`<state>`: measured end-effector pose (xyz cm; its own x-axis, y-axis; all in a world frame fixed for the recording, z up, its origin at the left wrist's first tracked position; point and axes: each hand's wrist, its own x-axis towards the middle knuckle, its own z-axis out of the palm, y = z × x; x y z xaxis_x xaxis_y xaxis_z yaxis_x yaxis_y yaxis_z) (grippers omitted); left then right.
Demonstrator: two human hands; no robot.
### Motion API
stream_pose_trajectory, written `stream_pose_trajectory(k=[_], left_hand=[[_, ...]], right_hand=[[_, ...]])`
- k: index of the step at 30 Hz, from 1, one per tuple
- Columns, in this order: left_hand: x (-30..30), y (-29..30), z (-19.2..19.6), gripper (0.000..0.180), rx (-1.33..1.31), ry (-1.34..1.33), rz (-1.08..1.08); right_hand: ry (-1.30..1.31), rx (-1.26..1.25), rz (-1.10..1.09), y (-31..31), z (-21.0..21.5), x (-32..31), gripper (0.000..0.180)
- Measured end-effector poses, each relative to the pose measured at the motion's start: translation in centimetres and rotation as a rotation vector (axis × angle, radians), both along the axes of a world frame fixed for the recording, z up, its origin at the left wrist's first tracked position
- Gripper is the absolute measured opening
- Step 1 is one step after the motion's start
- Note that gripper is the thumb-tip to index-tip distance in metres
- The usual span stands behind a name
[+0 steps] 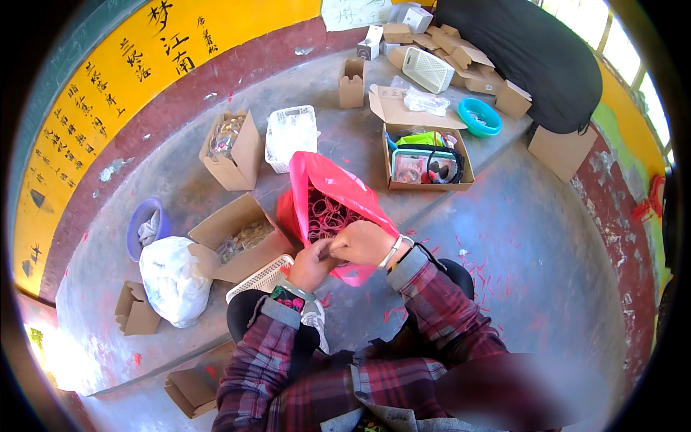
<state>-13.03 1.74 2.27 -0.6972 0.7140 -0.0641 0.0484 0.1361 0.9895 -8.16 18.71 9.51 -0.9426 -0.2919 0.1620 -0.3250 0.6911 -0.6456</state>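
Note:
A pink plastic bag [345,186] stands upright in front of me with its mouth spread wide. Thin dark-red loops [327,216], tangled together, fill it. Over the bag's near rim my left hand [309,266] and my right hand [366,245] meet, fingertips pinched together. Both hands are closed; whatever lies between the fingers is too small or hidden to make out. Left of the bag, a cardboard box [216,229] with raised flaps holds small clear-wrapped pieces. A low white basket [260,279] sits just beside my left wrist, partly covered by that box.
Farther back are a tall carton [241,155], a white basket [272,144], an open box [432,185] of supplies and a turquoise basin [479,115]. On the left, a white plastic bag [173,281] adjoins a purple basin [133,234]. Red scraps [486,277] litter the floor at right.

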Motion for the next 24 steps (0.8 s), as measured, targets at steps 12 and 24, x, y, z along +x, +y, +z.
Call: stream_pose_trajectory(k=[12,24], left_hand=[[-0.6,0.5,-0.6,0.027,0.087,0.036,0.159],[-0.8,0.3,-0.1,0.025,0.137,-0.255,0.188]], right_hand=[[0.132,0.268,-0.041,-1.0,-4.8,-0.3,0.013],[0.336,0.118,-0.084,-1.0,-2.2,1.2,0.013]])
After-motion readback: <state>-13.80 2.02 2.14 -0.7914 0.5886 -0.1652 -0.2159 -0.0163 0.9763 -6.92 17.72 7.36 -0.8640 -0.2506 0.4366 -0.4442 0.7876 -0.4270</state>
